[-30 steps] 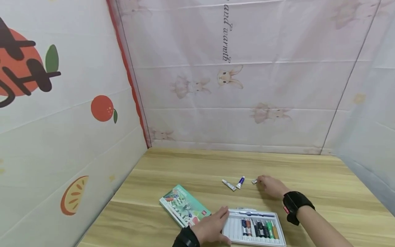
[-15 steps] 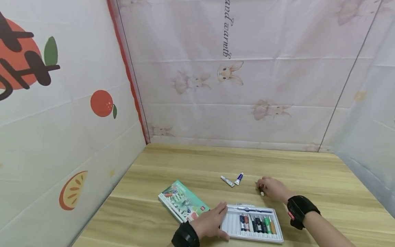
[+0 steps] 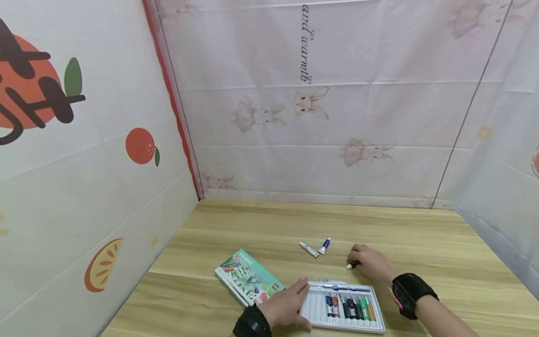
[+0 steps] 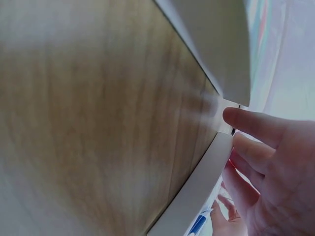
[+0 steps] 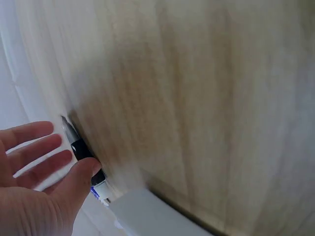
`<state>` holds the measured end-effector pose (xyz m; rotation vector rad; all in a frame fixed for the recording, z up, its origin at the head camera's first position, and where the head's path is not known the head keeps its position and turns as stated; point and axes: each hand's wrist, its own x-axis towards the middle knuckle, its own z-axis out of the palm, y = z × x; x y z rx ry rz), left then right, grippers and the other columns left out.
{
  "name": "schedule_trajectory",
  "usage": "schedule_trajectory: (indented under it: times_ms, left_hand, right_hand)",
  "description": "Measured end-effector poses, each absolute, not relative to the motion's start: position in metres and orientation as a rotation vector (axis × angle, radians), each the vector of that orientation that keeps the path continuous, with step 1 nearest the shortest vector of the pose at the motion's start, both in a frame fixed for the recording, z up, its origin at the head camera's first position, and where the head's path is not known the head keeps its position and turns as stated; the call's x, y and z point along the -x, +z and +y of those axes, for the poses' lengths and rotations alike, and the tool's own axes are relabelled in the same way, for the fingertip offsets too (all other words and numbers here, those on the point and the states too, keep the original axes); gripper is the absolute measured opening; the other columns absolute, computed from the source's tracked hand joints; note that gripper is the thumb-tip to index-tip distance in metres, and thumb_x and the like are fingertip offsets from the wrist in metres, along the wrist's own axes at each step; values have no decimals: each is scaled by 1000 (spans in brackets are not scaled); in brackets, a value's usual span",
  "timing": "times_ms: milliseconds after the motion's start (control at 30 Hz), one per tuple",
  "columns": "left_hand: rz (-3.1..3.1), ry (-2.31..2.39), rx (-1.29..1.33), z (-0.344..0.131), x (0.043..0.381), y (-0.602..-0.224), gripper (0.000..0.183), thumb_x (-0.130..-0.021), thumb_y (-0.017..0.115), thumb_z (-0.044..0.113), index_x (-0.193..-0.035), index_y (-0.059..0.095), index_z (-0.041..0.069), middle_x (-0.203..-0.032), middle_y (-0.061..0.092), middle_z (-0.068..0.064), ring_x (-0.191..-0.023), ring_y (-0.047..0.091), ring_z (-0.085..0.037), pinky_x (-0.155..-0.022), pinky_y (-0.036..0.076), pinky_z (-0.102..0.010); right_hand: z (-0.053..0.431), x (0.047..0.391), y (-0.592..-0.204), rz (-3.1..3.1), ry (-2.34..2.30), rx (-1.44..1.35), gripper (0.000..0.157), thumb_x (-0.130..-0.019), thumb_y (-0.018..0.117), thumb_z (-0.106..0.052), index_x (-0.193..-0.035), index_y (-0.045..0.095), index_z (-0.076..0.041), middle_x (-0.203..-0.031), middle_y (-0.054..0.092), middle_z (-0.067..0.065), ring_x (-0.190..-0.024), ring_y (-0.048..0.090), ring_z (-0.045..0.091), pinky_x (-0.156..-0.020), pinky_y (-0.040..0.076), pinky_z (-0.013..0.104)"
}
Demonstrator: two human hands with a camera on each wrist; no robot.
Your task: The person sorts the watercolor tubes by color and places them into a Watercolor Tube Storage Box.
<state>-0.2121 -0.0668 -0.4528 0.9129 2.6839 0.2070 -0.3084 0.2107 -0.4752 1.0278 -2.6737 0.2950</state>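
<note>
In the head view my right hand [image 3: 369, 263] is over the table, pinching a small black-labelled paint tube [image 5: 82, 148]. The tube's white cap [image 3: 349, 267] points left in that view; its silver tail shows beyond the fingers in the right wrist view. My left hand [image 3: 285, 303] rests with extended fingers along the left end of a white plastic tray [image 3: 313, 309]. The tray's wall [image 4: 194, 189] is right at those fingertips in the left wrist view. Several paint tubes [image 3: 351, 307] fill the tray's right slots, and a dark blue paintbrush [image 3: 343, 289] lies along its far side.
A green illustrated box [image 3: 251, 277] lies left of the tray, partly behind my left hand. Beyond the tray are a white tube [image 3: 309, 249] and a purple tube [image 3: 324, 245], their ends close together. Printed cloth walls [image 3: 269, 173] border the wooden table [image 3: 236, 220].
My right hand has picked up the tube, which first lay partly under its fingers, and turned it so the white cap swings leftward. My left hand stays on the tray.
</note>
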Motion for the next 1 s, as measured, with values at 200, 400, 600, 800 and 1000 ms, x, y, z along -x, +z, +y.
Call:
schedule_trajectory:
  times_ms: [200,400,600,800,1000]
  left_hand:
    - [2674,215,-913,-67,212,-453,87,-61,47,61,-129,26,11,-135,14,-1,-120,13,-12,-90,28,-26]
    - [2683,207,-924,-67,212,-452,87,-61,46,61,-129,26,10,-134,14,-1,-120,14,-13,-90,28,-26]
    - [2680,208,-947,-67,212,-454,86,-62,46,61,-129,27,10,-134,14,-2,-120,13,-13,-90,28,-26]
    - [2682,224,-938,-68,211,-455,87,-61,46,61,-129,26,10,-134,14,-1,-120,14,-13,-89,28,-26]
    - [2698,220,-971,-69,211,-452,88,-62,46,60,-128,26,6,-134,15,-6,-120,15,-15,-91,26,-26]
  right_hand:
    - [208,307,-475,-2725,278,-1051,20,-69,63,-2,-80,62,-18,-78,52,-8,-71,51,7,-60,44,25]
    - [208,304,-474,-2738,280,-1040,19,-68,63,-3,-78,62,-19,-77,52,-8,-70,51,7,-59,44,25]
    - [207,303,-475,-2744,267,-1022,19,-68,64,-3,-81,63,-16,-78,53,-6,-71,52,9,-59,44,26]
    - [199,296,-472,-2696,213,-1013,22,-67,65,-7,-87,62,-16,-82,53,-5,-75,50,11,-60,44,26]
    - [181,285,-463,-2559,239,-1174,23,-65,67,-12,-87,62,-16,-84,53,-5,-77,51,10,-60,44,22]
